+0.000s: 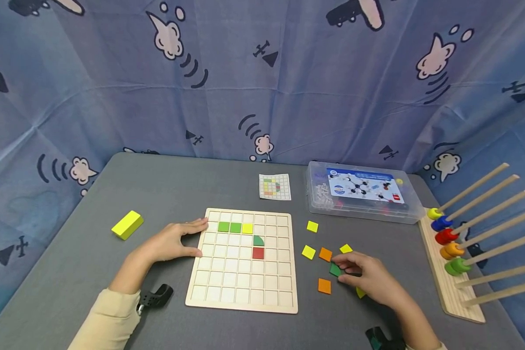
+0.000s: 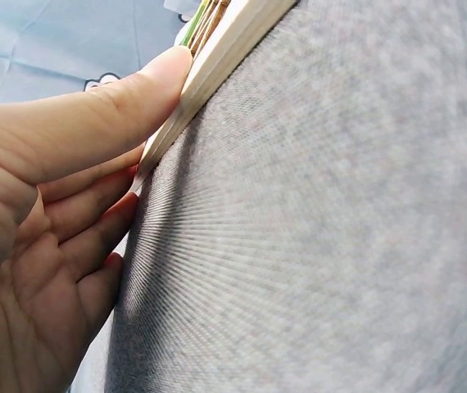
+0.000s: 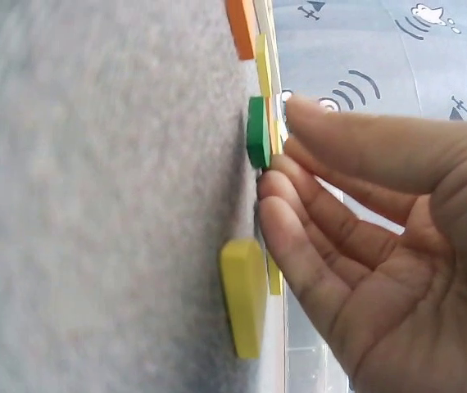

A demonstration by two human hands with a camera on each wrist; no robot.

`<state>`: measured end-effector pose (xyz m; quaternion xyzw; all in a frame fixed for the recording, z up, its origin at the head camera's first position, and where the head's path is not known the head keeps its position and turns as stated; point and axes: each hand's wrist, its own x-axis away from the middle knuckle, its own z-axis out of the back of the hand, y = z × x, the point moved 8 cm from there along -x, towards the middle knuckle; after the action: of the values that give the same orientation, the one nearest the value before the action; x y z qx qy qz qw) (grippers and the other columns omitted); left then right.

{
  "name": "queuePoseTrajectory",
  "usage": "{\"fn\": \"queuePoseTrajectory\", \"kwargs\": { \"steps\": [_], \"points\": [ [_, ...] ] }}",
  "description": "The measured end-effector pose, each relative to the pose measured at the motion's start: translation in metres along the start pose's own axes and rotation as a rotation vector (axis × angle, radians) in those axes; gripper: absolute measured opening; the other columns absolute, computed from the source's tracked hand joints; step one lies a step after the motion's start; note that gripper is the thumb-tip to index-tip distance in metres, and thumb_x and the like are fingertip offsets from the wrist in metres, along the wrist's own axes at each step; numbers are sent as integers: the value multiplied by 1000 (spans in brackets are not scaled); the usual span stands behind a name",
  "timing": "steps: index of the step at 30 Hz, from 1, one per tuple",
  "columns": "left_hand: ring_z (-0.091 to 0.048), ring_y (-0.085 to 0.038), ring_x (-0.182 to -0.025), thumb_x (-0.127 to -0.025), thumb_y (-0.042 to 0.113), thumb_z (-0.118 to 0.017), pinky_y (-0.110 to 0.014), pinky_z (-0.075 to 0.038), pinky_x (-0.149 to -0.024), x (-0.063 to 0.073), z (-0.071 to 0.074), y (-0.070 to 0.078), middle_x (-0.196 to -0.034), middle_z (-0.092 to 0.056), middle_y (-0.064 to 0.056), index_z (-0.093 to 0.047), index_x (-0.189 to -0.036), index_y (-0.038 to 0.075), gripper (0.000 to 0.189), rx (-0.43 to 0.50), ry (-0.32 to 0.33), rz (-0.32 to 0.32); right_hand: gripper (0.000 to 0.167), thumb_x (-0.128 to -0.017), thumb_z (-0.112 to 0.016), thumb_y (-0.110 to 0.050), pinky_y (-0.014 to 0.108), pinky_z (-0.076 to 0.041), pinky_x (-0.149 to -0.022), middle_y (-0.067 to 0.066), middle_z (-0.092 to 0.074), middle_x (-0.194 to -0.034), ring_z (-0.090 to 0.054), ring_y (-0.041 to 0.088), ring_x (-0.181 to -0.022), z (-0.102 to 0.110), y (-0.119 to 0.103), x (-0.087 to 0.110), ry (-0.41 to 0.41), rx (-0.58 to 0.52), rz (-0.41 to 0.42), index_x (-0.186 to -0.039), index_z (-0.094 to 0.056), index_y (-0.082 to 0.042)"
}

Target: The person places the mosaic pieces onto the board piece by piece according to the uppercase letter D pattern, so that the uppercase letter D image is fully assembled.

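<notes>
The left edge of the wooden grid board (image 1: 240, 291) is touched by the left hand (image 1: 172, 241), whose thumb and fingers are spread wide apart along it. A loose dark green tile (image 1: 335, 270) on the grey table (image 1: 179, 184), to the right of the board, is reached by the right hand (image 1: 364, 275). Its fingers are curved, with the thumb set narrowly apart from them (whether the tile is pinched or merely touched cannot be told).

In one row of the board, two green square tiles (image 1: 229, 227) and a yellow square tile (image 1: 247, 228) are set side by side. A dark green quarter-round tile (image 1: 257, 241) is seated one row nearer and one column to the right, and a red square tile (image 1: 258, 253) is placed directly on its near side.

Around the right hand, four loose yellow tiles (image 1: 308, 252) are scattered, one partly covered by the hand, along with two orange tiles (image 1: 325, 254).

Beyond the board a printed pattern card (image 1: 284, 193) is laid flat, and beside it a clear plastic case (image 1: 367, 210) with a molecule label is seen. At the far right, coloured rings are threaded on a wooden peg stand (image 1: 437, 277). To the left of the board, a yellow block (image 1: 127, 225) is left lying. The background is filled by a blue patterned curtain (image 1: 227, 63).
</notes>
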<state>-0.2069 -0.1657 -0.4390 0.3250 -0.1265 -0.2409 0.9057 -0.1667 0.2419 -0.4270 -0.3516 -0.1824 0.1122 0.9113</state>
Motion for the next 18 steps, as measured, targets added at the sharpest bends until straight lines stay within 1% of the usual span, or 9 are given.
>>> {"fn": "queuePoseTrajectory", "kwargs": {
  "steps": [4, 9, 14, 18],
  "points": [
    [-33, -33, -139, -76, 36, -77, -53, -32, -108, 0, 0, 1, -150, -38, -7, -46, -140, 6, 77, -7, 3, -5, 31, -82, -72, -8, 26, -55, -78, 8, -64, -110, -60, 15, -91, -2, 0, -2, 28, 47, 4, -112, -67, -5],
    [-34, -34, -138, -77, 38, -77, -53, -33, -107, 1, 1, 1, -149, -40, -8, -47, -139, 5, 77, -9, 10, -17, 28, -83, -70, -2, 23, -54, -75, 5, -64, -106, -61, 11, -87, -3, -2, -2, 73, 97, 58, -110, -67, -6],
    [-34, -34, -138, -77, 39, -76, -54, -33, -107, 1, 1, 2, -149, -40, -9, -47, -139, 5, 77, -9, 9, -16, 27, -82, -70, -1, 21, -54, -73, 4, -64, -104, -60, 9, -85, -4, -5, -1, 91, 96, 88, -109, -67, -6],
    [-33, -34, -138, -77, 38, -77, -54, -33, -107, 0, 1, 1, -149, -39, -9, -47, -140, 5, 77, -8, 7, -9, 27, -82, -70, 0, 20, -53, -71, 4, -63, -103, -58, 8, -84, -5, -7, -1, 99, 85, 94, -108, -67, -6]
  ]
}}
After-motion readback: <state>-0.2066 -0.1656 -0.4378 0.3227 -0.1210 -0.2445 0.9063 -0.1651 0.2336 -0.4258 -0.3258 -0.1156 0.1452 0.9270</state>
